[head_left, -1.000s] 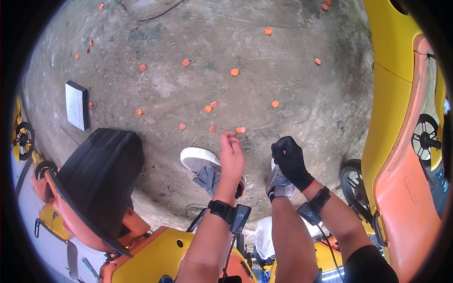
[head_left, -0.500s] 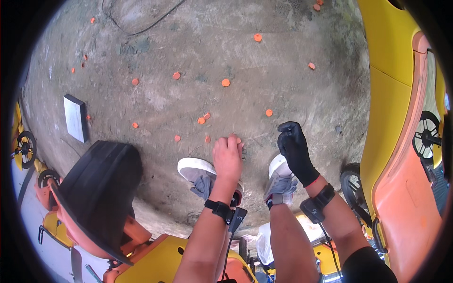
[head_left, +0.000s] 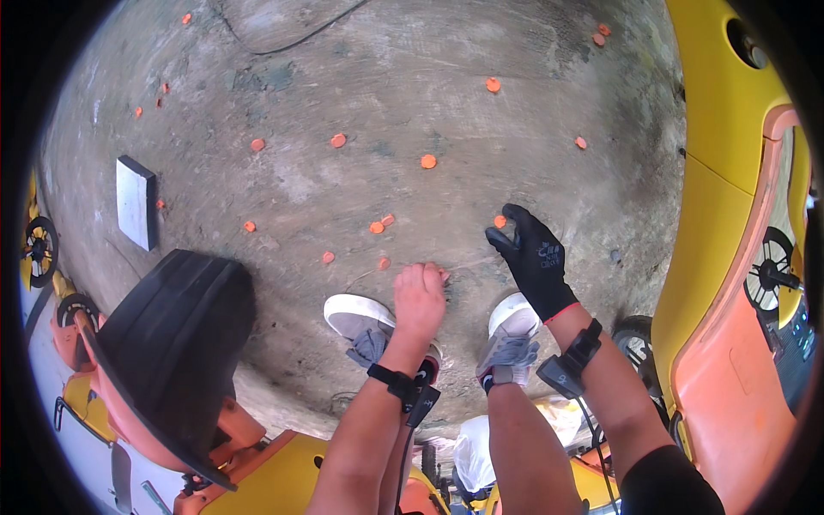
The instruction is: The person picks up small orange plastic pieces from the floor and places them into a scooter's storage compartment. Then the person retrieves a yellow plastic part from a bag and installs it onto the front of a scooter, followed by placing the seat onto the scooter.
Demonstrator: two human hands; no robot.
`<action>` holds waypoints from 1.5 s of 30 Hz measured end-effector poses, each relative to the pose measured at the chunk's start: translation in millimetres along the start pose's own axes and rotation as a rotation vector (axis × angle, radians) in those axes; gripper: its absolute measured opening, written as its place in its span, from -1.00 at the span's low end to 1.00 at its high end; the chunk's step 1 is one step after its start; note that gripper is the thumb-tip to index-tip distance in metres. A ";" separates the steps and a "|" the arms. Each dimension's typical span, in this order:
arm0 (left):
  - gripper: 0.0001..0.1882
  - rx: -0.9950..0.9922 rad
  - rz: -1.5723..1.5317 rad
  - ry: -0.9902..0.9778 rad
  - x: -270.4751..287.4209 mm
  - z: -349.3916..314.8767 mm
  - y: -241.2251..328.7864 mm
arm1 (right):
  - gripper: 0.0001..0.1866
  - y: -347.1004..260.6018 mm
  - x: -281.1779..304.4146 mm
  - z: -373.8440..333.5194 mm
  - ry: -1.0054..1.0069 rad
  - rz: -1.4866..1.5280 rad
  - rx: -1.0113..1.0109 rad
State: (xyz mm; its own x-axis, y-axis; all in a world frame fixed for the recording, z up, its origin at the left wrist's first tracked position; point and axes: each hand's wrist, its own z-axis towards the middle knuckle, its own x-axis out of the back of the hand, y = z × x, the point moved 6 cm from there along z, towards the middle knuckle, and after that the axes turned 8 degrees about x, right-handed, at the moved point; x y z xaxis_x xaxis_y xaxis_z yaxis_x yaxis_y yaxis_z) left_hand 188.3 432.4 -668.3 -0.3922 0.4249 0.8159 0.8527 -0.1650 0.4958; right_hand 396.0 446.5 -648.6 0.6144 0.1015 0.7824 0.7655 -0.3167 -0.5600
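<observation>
My bare left hand (head_left: 420,296) is low over the ground between my shoes, its fingers curled together. A small orange disc (head_left: 444,275), partly hidden, shows at its fingertips. My right hand (head_left: 536,262), in a black glove, reaches to another orange disc (head_left: 500,221) lying on the ground. Its thumb and forefinger are apart on either side of that disc. Nearest the left hand lies a paler orange disc (head_left: 384,263). Two more, one a bright orange disc (head_left: 377,227), lie side by side just beyond it.
Several more orange discs, such as a bright disc (head_left: 428,161), are scattered over the rough concrete floor (head_left: 300,189). A white-topped block (head_left: 136,204) lies at left, near a black seat (head_left: 184,343). A yellow and orange vehicle body (head_left: 717,215) stands at right. A dark cable (head_left: 296,41) crosses the far floor.
My right hand has uncurled and moved forward and left, thumb and forefinger parting around an orange disc. My left hand, fingers still curled with a disc at them, has drawn slightly back.
</observation>
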 end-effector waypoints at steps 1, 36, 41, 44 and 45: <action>-0.81 0.002 -0.043 0.028 6.3 2.1 0.2 | -0.67 -0.4 -2.0 0.9 -0.013 -0.029 0.021; -0.76 0.087 0.068 -0.129 -6.1 -3.6 -8.1 | -0.75 -31.4 24.8 -74.6 -0.266 1.319 -0.633; -0.78 0.249 -0.076 -0.104 6.3 -4.1 -3.8 | -0.78 -35.8 25.1 -79.5 -0.272 1.345 -0.609; -0.79 0.414 -0.396 -0.081 25.0 -15.3 -7.1 | -0.80 -38.1 25.8 -83.4 -0.260 1.352 -0.597; -0.79 0.579 -0.605 -0.177 24.4 -21.1 -15.4 | -0.80 -38.4 25.7 -84.9 -0.259 1.358 -0.612</action>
State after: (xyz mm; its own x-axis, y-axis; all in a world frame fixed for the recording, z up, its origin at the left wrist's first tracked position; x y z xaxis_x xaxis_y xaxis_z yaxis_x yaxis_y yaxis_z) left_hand 158.3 426.6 -649.8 -0.8183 0.4337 0.3771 0.5745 0.5951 0.5620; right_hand 366.2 381.3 -583.9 0.8345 -0.4449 -0.3250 -0.5495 -0.6294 -0.5494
